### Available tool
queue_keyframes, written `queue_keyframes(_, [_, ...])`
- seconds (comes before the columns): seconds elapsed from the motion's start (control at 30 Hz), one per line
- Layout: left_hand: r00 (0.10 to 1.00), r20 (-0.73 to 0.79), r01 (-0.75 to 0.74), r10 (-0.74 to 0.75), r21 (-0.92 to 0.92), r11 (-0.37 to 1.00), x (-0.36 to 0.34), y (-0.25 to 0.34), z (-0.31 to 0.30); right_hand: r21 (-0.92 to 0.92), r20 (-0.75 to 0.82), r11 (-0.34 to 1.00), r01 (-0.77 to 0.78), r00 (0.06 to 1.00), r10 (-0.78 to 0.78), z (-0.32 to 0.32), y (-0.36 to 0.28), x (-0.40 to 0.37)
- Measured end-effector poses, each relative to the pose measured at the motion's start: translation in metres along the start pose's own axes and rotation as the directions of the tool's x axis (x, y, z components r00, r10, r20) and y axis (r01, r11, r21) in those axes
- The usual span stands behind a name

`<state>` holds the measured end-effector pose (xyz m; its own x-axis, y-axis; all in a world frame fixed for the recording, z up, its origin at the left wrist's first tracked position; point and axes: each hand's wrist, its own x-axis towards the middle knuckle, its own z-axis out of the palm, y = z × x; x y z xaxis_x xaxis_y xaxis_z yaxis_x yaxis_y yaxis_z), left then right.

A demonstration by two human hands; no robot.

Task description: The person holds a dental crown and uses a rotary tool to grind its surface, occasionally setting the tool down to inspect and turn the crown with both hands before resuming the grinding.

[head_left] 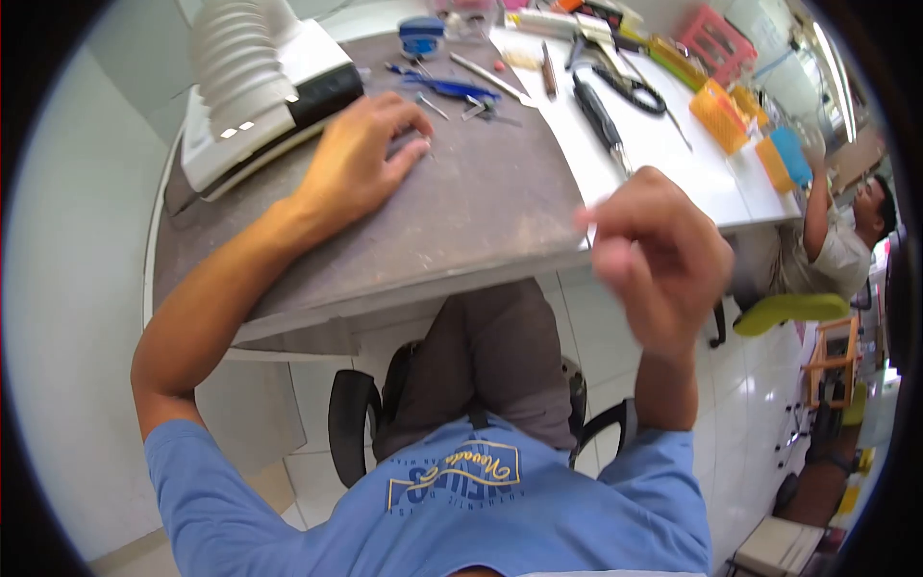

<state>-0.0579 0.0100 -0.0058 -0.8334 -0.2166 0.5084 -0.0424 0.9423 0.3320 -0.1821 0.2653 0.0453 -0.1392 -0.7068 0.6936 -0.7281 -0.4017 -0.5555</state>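
My left hand rests on the grey-brown work mat, fingers curled and thumb drawn in around something small and greyish that I cannot make out. Just beyond its fingertips lie a small metal tool and a blue tool. My right hand is raised in front of the table's near right edge, slightly blurred. Its fingers are curled, with thumb and index tip close to each other, and nothing shows between them. A dark-handled handpiece lies on the white tabletop beyond it.
A white machine with a ribbed hose stands at the left. Further back are a blue-lidded jar, a black cable loop, orange baskets and a pink rack. Another person sits at the right.
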Motion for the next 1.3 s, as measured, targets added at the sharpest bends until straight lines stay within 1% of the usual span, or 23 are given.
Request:
queue_keyframes(0.03, [1.000, 0.011, 0.020, -0.019, -0.020, 1.000, 0.001, 0.002, 0.000, 0.057, -0.047, 0.966, 0.253, 0.967, -0.250, 0.012, -0.012, 0.004])
queue_keyframes(0.07, [0.999, 0.008, 0.035, -0.035, -0.067, 0.997, 0.001, 0.002, 0.001, 0.193, -0.232, 0.929, 0.315, 0.935, -0.269, 0.030, -0.026, 0.000])
queue_keyframes(0.1, [0.999, 0.020, 0.034, -0.033, -0.049, 0.998, 0.002, 0.003, 0.000, 0.334, -0.220, 0.841, 0.426, 0.903, -0.369, 0.035, -0.030, 0.007])
queue_keyframes(0.13, [0.999, 0.026, 0.032, -0.031, -0.028, 0.999, 0.003, 0.002, -0.001, 0.451, -0.241, 0.764, 0.462, 0.887, -0.394, 0.036, -0.037, 0.010])
queue_keyframes(0.2, [0.999, 0.040, 0.032, -0.031, -0.027, 0.999, 0.003, 0.001, 0.001, 0.602, -0.270, 0.667, 0.438, 0.898, -0.346, 0.037, -0.049, 0.007])
queue_keyframes(0.27, [0.999, 0.027, 0.017, -0.017, -0.006, 1.000, 0.003, 0.002, 0.000, 0.664, -0.287, 0.621, 0.415, 0.909, -0.301, 0.035, -0.055, 0.005])
queue_keyframes(0.33, [0.999, 0.043, 0.023, -0.023, -0.002, 1.000, 0.002, 0.003, -0.001, 0.702, -0.291, 0.595, 0.391, 0.920, -0.261, 0.035, -0.056, 0.003])
queue_keyframes(0.47, [0.999, 0.041, -0.012, 0.012, -0.001, 1.000, 0.003, 0.000, -0.001, 0.761, -0.278, 0.549, 0.345, 0.938, -0.205, 0.034, -0.051, 0.003])
queue_keyframes(0.63, [0.999, 0.052, -0.016, 0.015, 0.008, 1.000, 0.004, -0.001, 0.000, 0.804, -0.255, 0.511, 0.304, 0.953, -0.165, 0.037, -0.040, 0.002])
queue_keyframes(0.7, [0.998, 0.055, -0.020, 0.019, 0.015, 1.000, 0.004, -0.001, 0.000, 0.828, -0.224, 0.497, 0.261, 0.965, -0.134, 0.046, -0.046, 0.000])
queue_keyframes(0.73, [0.998, 0.054, -0.025, 0.024, 0.027, 0.999, 0.004, -0.002, 0.000, 0.829, -0.224, 0.494, 0.261, 0.965, -0.134, 0.053, -0.061, 0.001])
queue_keyframes(0.77, [0.998, 0.052, -0.022, 0.020, 0.031, 0.999, 0.004, -0.002, -0.001, 0.663, -0.398, 0.743, 0.090, 0.883, 0.248, 0.064, -0.088, 0.002])
queue_keyframes(0.8, [0.998, 0.054, -0.019, 0.018, 0.024, 1.000, 0.004, -0.001, -0.001, 0.498, -0.610, 0.845, -0.196, 0.614, 0.502, 0.069, -0.102, 0.003])
queue_keyframes(0.83, [0.998, 0.055, -0.017, 0.016, 0.016, 1.000, 0.004, -0.001, -0.001, 0.502, -0.605, 0.843, -0.195, 0.617, 0.503, 0.068, -0.101, 0.002])
queue_keyframes(0.9, [0.999, 0.047, -0.017, 0.016, 0.020, 1.000, 0.004, -0.002, -0.001, 0.532, -0.520, 0.826, -0.185, 0.699, 0.491, 0.065, -0.098, -0.004])
queue_keyframes(0.93, [0.999, 0.046, -0.020, 0.019, 0.017, 1.000, 0.003, -0.002, 0.000, 0.535, -0.515, 0.823, -0.193, 0.698, 0.498, 0.061, -0.082, -0.006])
queue_keyframes(0.97, [0.999, 0.053, -0.013, 0.013, 0.012, 1.000, 0.002, -0.003, 0.001, 0.624, -0.441, 0.764, 0.165, 0.881, 0.171, 0.057, -0.055, -0.004])
queue_keyframes(1.0, [0.998, 0.049, -0.031, 0.029, 0.023, 0.999, 0.002, -0.005, 0.002, 0.711, -0.406, 0.540, 0.451, 0.890, -0.209, 0.055, -0.040, -0.004])
queue_keyframes(1.03, [0.998, 0.045, -0.049, 0.048, 0.034, 0.998, 0.003, -0.006, 0.003, 0.712, -0.406, 0.543, 0.445, 0.892, -0.199, 0.055, -0.040, -0.006])
queue_keyframes(1.2, [0.997, 0.044, -0.063, 0.060, 0.056, 0.996, 0.005, 0.000, 0.000, 0.852, -0.336, 0.451, 0.267, 0.938, 0.081, 0.070, -0.053, -0.012])
queue_keyframes(1.23, [0.996, 0.076, -0.050, 0.045, 0.056, 0.997, 0.007, 0.006, -0.003, 0.854, -0.335, 0.449, 0.264, 0.938, 0.087, 0.073, -0.064, -0.012])
queue_keyframes(1.27, [0.994, 0.109, -0.037, 0.030, 0.058, 0.998, 0.008, 0.009, -0.005, 0.819, -0.385, 0.554, 0.150, 0.859, 0.336, 0.074, -0.080, -0.009])
queue_keyframes(1.3, [0.993, 0.111, -0.034, 0.027, 0.058, 0.998, 0.007, 0.009, -0.004, 0.784, -0.441, 0.621, 0.009, 0.712, 0.546, 0.075, -0.088, -0.008])
